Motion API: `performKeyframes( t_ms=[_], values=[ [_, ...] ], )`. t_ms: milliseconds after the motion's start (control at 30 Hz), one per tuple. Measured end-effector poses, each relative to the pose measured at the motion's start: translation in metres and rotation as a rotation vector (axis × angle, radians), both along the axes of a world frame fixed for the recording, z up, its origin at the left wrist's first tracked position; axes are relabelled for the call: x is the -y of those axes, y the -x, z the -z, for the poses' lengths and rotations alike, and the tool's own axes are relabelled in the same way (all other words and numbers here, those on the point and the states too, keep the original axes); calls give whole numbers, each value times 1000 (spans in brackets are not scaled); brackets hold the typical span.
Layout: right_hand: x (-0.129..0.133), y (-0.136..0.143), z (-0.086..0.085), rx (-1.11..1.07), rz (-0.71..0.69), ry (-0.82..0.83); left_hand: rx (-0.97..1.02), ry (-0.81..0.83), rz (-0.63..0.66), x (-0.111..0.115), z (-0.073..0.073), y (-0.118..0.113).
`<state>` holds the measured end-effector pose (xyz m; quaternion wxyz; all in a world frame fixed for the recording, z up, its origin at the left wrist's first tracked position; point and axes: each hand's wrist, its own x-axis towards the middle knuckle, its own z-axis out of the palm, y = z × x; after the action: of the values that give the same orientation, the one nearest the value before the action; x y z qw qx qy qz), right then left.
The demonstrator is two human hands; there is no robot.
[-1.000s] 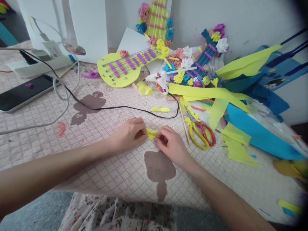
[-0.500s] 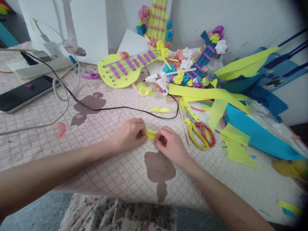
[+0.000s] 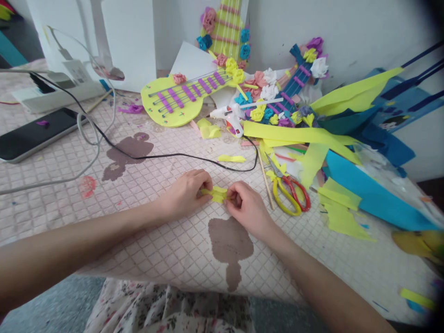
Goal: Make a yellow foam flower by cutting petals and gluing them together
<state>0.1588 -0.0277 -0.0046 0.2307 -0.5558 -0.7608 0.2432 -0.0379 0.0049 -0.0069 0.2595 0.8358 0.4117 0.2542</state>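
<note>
The left hand [image 3: 189, 196] is curled, thumb and fingertips pinching one end of a yellow paper strip [image 3: 218, 194]. The right hand [image 3: 248, 210], also curled, pinches the other end. The strip is stretched between them, low over the cloth-covered desk [image 3: 156, 263].

At far left lies a phone [image 3: 41, 136] with a purple scrap [image 3: 42, 123] on it; a power strip [image 3: 45, 99] sits behind. A black cord [image 3: 173, 155] crosses between the hands and a yellow paper guitar [image 3: 171, 118]. A glue gun [image 3: 231, 119] lies beyond the cord. Right of the right hand come a thin stick [image 3: 267, 185], scissors [image 3: 289, 194] with yellow and red handles, and blue paper [image 3: 367, 189].
</note>
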Motion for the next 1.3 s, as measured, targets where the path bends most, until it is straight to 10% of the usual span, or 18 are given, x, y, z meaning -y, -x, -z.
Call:
performKeyframes(
  t_ms=[1300],
  values=[
    [0,-11,2,139,-209,-151,-1,13,115,-2,-2,3]
  ],
)
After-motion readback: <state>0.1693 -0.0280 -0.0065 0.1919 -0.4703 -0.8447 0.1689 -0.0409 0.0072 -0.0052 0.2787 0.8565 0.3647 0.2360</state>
